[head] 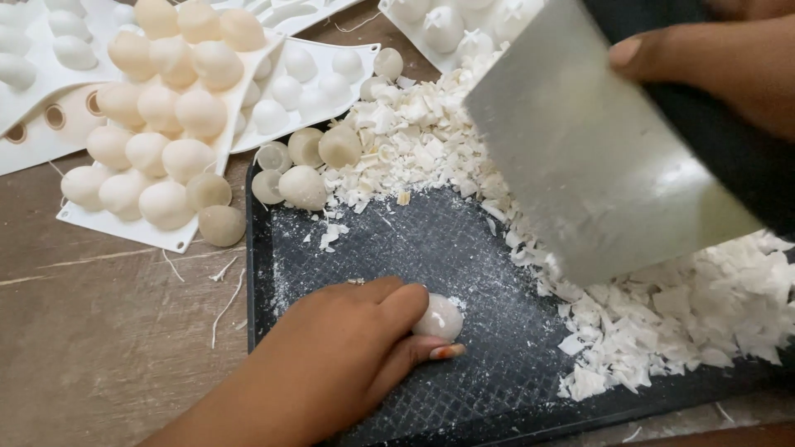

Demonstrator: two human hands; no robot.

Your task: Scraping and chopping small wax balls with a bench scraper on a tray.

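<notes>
Wooden table [99, 331]: bare brown surface at left, a few white threads of trimming on it.

White moulds [74, 219]: at least four sheets in view, far left to far centre and far right. The nearest one carries about sixteen cream half-egg castings [166, 203] standing proud. One loose casting [222, 225] lies just beside its near corner.

Dark textured tray [431, 248]: one, dusted with white powder. At its far left corner, five loose pieces [303, 187].

Left hand [348, 356]: fingers curled and pressed around one pale egg-shaped piece [440, 317], thumb below, forefinger on top, pinning it flat to the tray near the middle. Judged light, rigid, smooth and a little slippery, likely brittle at the rim. Best held across its rounded sides, not by the edge.

White flakes [679, 314]: one long heap, uncountable, running from far centre to near right of the tray.

Metal scraper blade [596, 157]: one, broad, tilted, lower edge touching the heap.

Right hand [712, 66]: thumb pressed on the blade's top; other fingers hidden, grip cannot be told fully.
</notes>
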